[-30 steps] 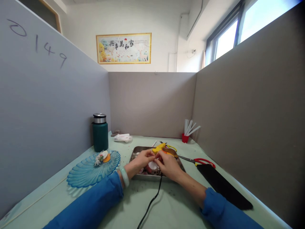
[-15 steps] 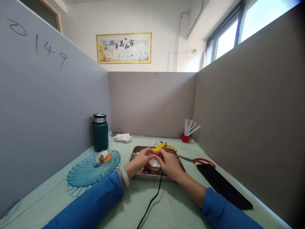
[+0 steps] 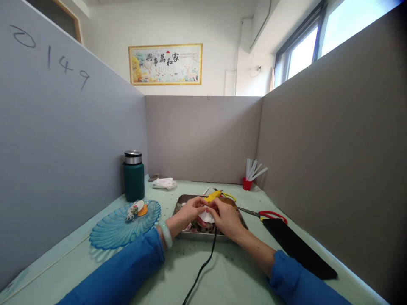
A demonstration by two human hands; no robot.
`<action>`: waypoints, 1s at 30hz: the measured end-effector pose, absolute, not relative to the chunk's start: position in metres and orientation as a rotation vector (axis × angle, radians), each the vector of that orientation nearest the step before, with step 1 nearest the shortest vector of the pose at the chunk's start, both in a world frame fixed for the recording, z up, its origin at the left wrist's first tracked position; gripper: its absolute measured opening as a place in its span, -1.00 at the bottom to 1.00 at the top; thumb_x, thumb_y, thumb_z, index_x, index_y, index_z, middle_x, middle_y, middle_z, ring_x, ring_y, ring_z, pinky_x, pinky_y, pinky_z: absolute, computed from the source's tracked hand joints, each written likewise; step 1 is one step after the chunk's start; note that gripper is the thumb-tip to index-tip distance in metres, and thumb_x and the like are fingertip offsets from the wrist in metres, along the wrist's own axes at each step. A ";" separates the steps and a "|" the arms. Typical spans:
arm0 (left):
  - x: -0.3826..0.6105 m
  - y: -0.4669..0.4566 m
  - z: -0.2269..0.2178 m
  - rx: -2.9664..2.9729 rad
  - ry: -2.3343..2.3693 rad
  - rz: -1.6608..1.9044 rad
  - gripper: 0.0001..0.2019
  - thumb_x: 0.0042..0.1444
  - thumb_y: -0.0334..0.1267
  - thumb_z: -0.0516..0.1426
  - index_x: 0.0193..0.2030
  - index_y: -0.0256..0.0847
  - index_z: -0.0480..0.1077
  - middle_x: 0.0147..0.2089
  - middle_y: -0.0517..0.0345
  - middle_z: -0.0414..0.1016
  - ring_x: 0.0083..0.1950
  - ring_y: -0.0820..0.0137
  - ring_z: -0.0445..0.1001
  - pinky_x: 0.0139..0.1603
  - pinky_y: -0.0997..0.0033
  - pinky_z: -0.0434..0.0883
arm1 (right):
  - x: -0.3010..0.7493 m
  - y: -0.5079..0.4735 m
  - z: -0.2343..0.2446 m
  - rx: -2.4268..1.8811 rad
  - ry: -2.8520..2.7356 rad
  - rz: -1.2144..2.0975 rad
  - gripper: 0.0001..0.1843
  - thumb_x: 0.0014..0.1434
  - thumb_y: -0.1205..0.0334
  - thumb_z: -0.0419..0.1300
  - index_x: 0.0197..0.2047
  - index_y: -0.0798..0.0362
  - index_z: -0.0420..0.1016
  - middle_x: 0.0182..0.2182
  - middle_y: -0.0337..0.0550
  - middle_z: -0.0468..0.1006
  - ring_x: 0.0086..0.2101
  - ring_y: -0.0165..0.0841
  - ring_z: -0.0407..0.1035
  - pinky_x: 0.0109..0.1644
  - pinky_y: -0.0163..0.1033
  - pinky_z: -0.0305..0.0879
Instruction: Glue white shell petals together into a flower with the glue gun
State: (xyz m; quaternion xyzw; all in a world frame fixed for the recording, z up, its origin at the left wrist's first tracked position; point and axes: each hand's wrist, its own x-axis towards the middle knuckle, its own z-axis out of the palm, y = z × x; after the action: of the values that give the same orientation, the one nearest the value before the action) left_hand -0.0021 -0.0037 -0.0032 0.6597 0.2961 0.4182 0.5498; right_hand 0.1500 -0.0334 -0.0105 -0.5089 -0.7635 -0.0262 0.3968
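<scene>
Both hands met over the metal tray: left hand and right hand had their fingers closed in a pinch on a small white shell, held just above the other bits in the tray. The yellow glue gun sat right behind the knuckles and its black cord ran under the right wrist. I reckon a snagged cord or a brush against the nozzle could burn a finger or knock the shell loose

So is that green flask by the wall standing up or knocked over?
Upright: the flask stands on its base on the table, with its silver lid on top.
</scene>
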 end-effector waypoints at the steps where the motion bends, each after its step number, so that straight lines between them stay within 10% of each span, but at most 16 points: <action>1: -0.002 -0.004 -0.003 1.563 0.704 0.992 -0.66 -0.17 -0.18 0.20 -0.29 -0.33 0.25 -0.31 0.07 0.32 -0.41 0.43 0.36 -0.60 0.41 0.43 | 0.150 -0.033 -0.011 -1.291 -1.935 -0.065 -0.86 0.14 0.16 0.02 -0.33 0.02 0.32 -0.44 -0.24 0.49 -0.44 -0.41 0.33 -0.39 -0.38 0.04; 30: -0.002 -0.001 -0.006 1.595 0.775 0.980 -0.69 -0.17 -0.19 0.20 -0.33 -0.30 0.24 -0.40 0.14 0.32 -0.48 0.46 0.37 -0.62 0.44 0.40 | 0.151 -0.029 -0.015 -1.318 -1.961 -0.091 -0.83 0.14 0.13 0.01 -0.31 0.02 0.34 -0.46 -0.22 0.47 -0.41 -0.40 0.34 -0.37 -0.39 0.07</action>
State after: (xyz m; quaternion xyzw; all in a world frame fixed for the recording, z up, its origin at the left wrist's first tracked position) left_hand -0.0022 -0.0009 -0.0056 0.6678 0.3246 0.4104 0.5293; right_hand 0.1508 -0.0295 -0.0152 -0.5158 -0.7675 -0.0354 0.3791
